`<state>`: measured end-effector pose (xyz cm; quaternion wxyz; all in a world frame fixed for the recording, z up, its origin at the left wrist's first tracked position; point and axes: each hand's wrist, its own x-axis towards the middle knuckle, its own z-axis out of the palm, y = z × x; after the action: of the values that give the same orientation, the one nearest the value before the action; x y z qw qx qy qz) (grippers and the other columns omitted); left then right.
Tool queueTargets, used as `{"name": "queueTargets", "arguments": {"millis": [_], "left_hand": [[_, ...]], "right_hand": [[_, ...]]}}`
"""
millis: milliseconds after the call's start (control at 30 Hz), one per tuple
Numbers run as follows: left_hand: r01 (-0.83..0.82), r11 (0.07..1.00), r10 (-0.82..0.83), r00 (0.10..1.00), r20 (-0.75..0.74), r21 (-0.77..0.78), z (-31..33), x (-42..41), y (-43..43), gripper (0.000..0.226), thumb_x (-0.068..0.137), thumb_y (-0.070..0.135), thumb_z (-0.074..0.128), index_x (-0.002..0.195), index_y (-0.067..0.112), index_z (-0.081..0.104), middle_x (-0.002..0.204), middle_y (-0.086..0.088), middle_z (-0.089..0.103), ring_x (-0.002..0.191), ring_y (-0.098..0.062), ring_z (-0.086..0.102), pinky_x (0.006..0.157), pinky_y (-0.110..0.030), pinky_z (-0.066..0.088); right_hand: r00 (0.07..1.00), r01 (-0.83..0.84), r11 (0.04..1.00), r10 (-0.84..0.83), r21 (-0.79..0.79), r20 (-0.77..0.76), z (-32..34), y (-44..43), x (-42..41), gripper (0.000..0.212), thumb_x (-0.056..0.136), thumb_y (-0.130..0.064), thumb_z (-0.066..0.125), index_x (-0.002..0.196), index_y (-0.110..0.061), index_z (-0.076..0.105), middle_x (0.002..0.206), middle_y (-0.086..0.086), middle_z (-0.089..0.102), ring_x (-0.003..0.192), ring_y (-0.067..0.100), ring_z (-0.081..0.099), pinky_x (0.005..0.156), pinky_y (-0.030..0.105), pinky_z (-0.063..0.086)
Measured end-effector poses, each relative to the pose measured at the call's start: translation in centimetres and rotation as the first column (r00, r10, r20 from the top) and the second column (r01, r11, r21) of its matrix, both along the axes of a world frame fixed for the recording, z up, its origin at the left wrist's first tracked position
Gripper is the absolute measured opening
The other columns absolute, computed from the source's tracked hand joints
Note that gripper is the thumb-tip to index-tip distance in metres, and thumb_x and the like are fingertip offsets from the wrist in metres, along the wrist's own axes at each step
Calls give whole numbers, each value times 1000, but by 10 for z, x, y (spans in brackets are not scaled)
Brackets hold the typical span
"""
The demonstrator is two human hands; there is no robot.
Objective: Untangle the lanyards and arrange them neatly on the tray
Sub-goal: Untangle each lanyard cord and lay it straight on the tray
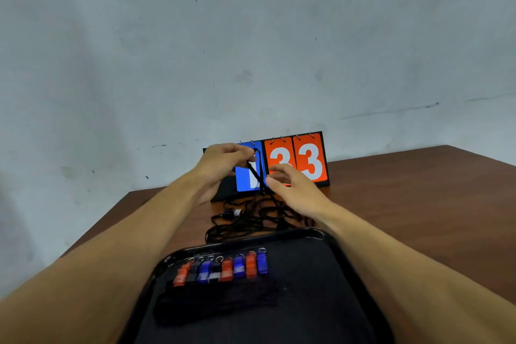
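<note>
The left hand (223, 162) pinched a raised strand (255, 173) of black cord between thumb and fingertips, lifting it above the tangle of lanyards (251, 220) that lay on the desk (418, 204) between the tray's far rim and the flip scoreboard (310, 159) at the desk's far edge. The right hand (296, 187) hovered just beside the strand with loosely spread fingers; whether it touched the cord could not be told. On the tray (307, 232), a row of sorted lanyards (223, 271) sat near the far left corner. Pulling the strand higher risked cinching a knot in the pile, or dragging the whole mass against the scoreboard and tipping it. Trailing loops could also snag the tray rim and disturb the finished row.
</note>
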<state>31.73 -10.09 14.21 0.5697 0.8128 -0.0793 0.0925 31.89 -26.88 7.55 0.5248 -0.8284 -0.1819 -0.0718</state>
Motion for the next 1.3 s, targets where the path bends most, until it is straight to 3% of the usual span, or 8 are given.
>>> {"name": "queueTargets", "arguments": {"millis": [167, 367, 533, 633, 700, 800, 967, 1300], "left_hand": [[24, 999, -23, 1000, 21, -45, 6, -7, -3, 16, 90, 22, 61, 99, 11, 68, 88, -3, 73, 85, -16, 67, 71, -26, 43], [-23, 984, 20, 1000, -21, -174, 2, -9, -6, 16, 95, 16, 53, 105, 7, 61, 72, -3, 57, 76, -18, 65, 73, -31, 53], [-37, 984, 20, 995, -99, -175, -5, -10, -15, 25, 95, 20, 55, 116, 7, 57, 98, -4, 56, 82, -21, 65, 78, -35, 56], [-129, 992, 129, 992, -14, -8, -13, -12, -22, 37, 89, 21, 62, 122, 14, 47, 123, -5, 45, 96, -18, 59, 83, -33, 53], [-204, 973, 175, 956, 236, 104, -17, -21, -24, 38, 84, 13, 65, 115, 19, 44, 118, 0, 35, 103, -16, 52, 87, -28, 51], [-165, 919, -36, 870, 492, 359, -20, -34, -22, 29, 79, 13, 68, 99, 25, 52, 104, 7, 40, 99, -7, 47, 82, -14, 41], [-72, 790, -250, 869, 427, 609, -26, -46, -25, 20, 80, 36, 70, 94, 37, 57, 94, 17, 52, 89, 1, 50, 81, -19, 42], [-205, 712, -306, 770, 561, 671, -24, -65, -30, 27, 85, 19, 67, 111, 26, 66, 93, 12, 62, 82, -6, 52, 78, -12, 36]], "right_hand": [[998, -45, 989, 52, -144, 45, 8, 4, -5, 20, 96, -30, 53, 102, -15, 66, 106, -6, 63, 101, 7, 54, 81, 15, 43], [999, -8, 994, 11, 108, -33, 16, -7, -13, 19, 97, -27, 51, 84, -19, 63, 90, -1, 66, 84, 8, 59, 71, 18, 43], [986, -84, 976, 110, 200, -125, 25, -13, -24, 18, 98, -29, 49, 90, -18, 60, 80, 4, 71, 68, 11, 67, 78, 25, 53], [988, -54, 977, 82, 205, -132, 28, -16, -27, 17, 98, -27, 50, 90, -17, 62, 75, 2, 69, 62, 11, 64, 64, 19, 52], [986, -32, 975, 66, 221, -151, 29, -18, -29, 17, 98, -25, 51, 90, -15, 62, 74, 4, 68, 57, 10, 62, 55, 15, 49], [985, 19, 972, 23, 234, -173, 29, -24, -29, 18, 96, -25, 55, 91, -11, 66, 74, 5, 70, 52, 8, 59, 54, 16, 47], [987, 90, 972, -58, 219, -148, 30, -28, -31, 19, 91, -23, 62, 86, -8, 73, 52, -12, 60, 53, 7, 49, 54, 18, 44], [985, 69, 963, -25, 260, -169, 36, -28, -50, 11, 87, -23, 68, 92, -15, 74, 85, 1, 70, 63, 7, 53, 59, 19, 46]]}}
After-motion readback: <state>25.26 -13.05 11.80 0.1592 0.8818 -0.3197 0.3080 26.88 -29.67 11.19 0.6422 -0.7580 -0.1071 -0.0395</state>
